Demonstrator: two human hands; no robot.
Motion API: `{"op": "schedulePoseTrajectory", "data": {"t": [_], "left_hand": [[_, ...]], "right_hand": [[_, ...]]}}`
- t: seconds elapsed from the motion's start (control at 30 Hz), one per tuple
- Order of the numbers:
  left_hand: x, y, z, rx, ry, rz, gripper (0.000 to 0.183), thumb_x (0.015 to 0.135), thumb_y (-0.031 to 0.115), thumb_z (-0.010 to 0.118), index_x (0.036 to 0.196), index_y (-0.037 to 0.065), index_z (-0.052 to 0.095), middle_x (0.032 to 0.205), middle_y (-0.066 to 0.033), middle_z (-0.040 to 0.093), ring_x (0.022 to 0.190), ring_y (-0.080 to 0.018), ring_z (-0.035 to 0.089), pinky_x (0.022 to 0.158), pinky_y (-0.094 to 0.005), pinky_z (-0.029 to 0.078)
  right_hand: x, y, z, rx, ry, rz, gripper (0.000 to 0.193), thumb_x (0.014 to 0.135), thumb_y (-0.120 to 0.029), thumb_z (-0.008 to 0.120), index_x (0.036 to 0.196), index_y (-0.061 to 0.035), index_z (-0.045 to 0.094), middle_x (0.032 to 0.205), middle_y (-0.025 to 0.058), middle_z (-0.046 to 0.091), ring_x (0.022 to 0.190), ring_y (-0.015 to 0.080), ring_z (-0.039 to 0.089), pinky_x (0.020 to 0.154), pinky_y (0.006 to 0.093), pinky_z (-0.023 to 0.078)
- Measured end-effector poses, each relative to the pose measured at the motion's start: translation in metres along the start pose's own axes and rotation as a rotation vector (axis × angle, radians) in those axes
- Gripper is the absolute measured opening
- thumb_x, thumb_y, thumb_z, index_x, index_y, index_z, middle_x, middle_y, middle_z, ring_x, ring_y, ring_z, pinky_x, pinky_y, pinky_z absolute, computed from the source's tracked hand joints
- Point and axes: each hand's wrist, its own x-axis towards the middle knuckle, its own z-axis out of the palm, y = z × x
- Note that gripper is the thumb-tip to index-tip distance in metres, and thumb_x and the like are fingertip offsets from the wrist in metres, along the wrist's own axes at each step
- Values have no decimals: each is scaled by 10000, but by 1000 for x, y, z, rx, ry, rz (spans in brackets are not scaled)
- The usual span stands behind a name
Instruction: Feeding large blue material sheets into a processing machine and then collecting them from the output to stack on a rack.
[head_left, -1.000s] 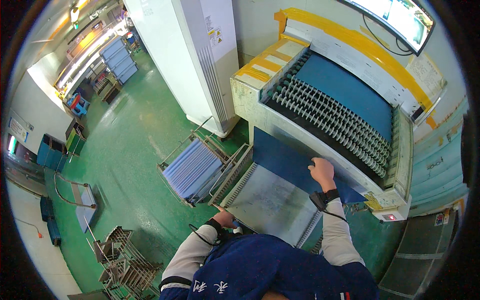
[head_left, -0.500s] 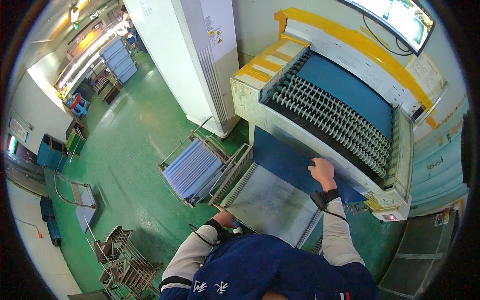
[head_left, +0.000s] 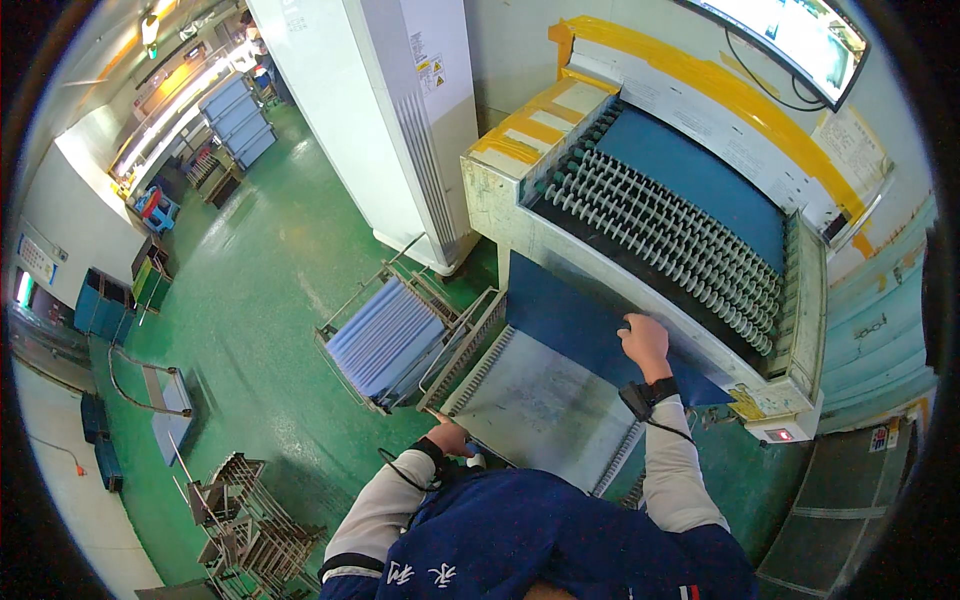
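My right hand [head_left: 647, 345] is closed on the upper edge of a dark blue sheet [head_left: 565, 318]. The thin, stiff sheet leans at the far end of a slotted metal rack [head_left: 470, 372], against the front of a roller machine [head_left: 585, 240]. Down at the rack's near left corner, my left hand [head_left: 447, 437] has its fingers curled on the frame; part of them is hidden. A pale grey flat surface [head_left: 540, 400] lies between the rack's toothed sides. Another blue sheet [head_left: 690, 170] rests behind the machine's rows of white rollers [head_left: 660, 245].
A second rack [head_left: 385, 335] with several light blue rods or slats stands left of mine. Behind it rises a tall white cabinet [head_left: 400, 120]. Metal racks [head_left: 240, 515] and a flat cart [head_left: 170, 415] sit at left on the green floor. A screen [head_left: 800, 45] hangs above the machine.
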Motion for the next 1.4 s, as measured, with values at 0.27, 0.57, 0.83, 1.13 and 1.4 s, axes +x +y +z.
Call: {"op": "schedulePoseTrajectory", "data": {"t": [0.27, 0.57, 0.83, 1.13, 1.4], "left_hand": [[1, -4, 5, -16, 9, 13, 628, 653, 492, 678, 1118, 71, 641, 985, -162, 672, 925, -358, 638, 1033, -457, 334], [4, 12, -14, 130, -173, -92, 651, 686, 543, 650, 1135, 72, 633, 1079, -159, 646, 1053, -349, 591, 1057, -646, 99], [16, -16, 13, 123, -79, 63, 692, 703, 587, 632, 1174, 80, 612, 1103, -126, 646, 1079, -351, 577, 1018, -704, 55], [13, -5, 8, 128, 8, 50, 697, 697, 628, 623, 1186, 131, 612, 1119, -115, 641, 1104, -365, 555, 1009, -708, 96], [-2, 5, -10, 148, -63, 48, 720, 700, 646, 598, 1149, 83, 630, 1094, -124, 650, 1082, -356, 570, 1016, -698, 85]], "right_hand": [[-1, -4, -6, 13, -19, -7, 385, 752, -276, 681, 1090, -94, 650, 1040, 155, 649, 988, 320, 606, 851, 423, 471], [-19, -3, -1, 31, -5, -36, 389, 735, -276, 696, 1068, -78, 663, 1020, 164, 650, 978, 334, 604, 842, 426, 473], [-46, -17, -93, 45, 132, -58, 357, 700, -258, 712, 1002, -70, 686, 980, 173, 654, 949, 339, 608, 816, 429, 475], [-91, 24, -181, 493, 226, 74, 288, 712, -193, 696, 939, -17, 674, 840, 125, 675, 761, 216, 624, 694, 329, 463], [-118, 65, -141, 696, 792, 181, 210, 837, -121, 636, 1011, -4, 651, 1019, 101, 603, 924, 171, 538, 826, 280, 407]]}}
